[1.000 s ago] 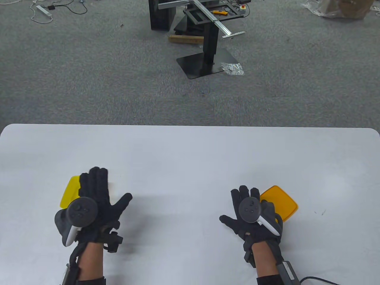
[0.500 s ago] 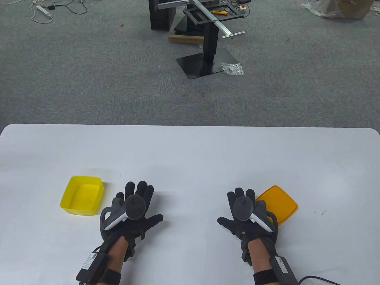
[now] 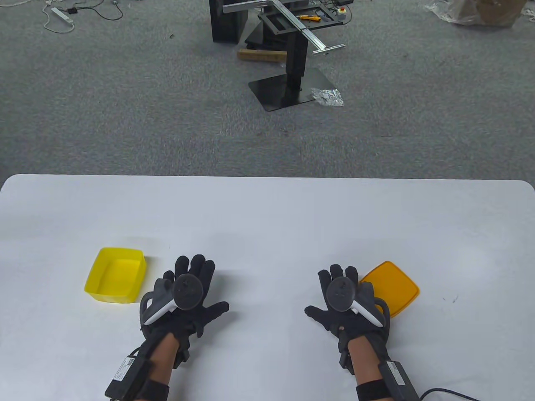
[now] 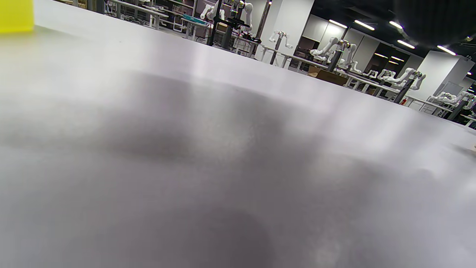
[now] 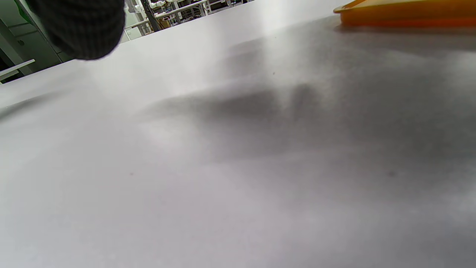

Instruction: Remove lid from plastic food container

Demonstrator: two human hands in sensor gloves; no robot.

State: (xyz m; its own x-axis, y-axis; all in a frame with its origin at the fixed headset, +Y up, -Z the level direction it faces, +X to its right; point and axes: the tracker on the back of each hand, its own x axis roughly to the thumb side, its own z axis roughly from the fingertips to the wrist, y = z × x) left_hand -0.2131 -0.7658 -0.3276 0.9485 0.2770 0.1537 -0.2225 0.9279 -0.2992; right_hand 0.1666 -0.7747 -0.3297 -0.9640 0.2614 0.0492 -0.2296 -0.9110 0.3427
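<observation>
The yellow container (image 3: 115, 280) stands open on the white table (image 3: 267, 217) at the left; a corner of it shows in the left wrist view (image 4: 15, 15). The orange lid (image 3: 393, 286) lies flat on the table at the right, apart from the container, and also shows in the right wrist view (image 5: 405, 14). My left hand (image 3: 188, 288) lies flat with fingers spread, just right of the container, holding nothing. My right hand (image 3: 340, 290) lies flat with fingers spread, just left of the lid, holding nothing.
Past the table's far edge is grey carpet with a black stand (image 3: 288, 79), cables (image 3: 62, 16) and a crumpled foil piece (image 3: 328, 97). A cable (image 3: 447, 392) trails from my right wrist at the bottom edge.
My left hand let go of the container and moved right and toward me, laying itself flat on the table. My right hand drew back slightly from the lid. Little moved in the last half second.
</observation>
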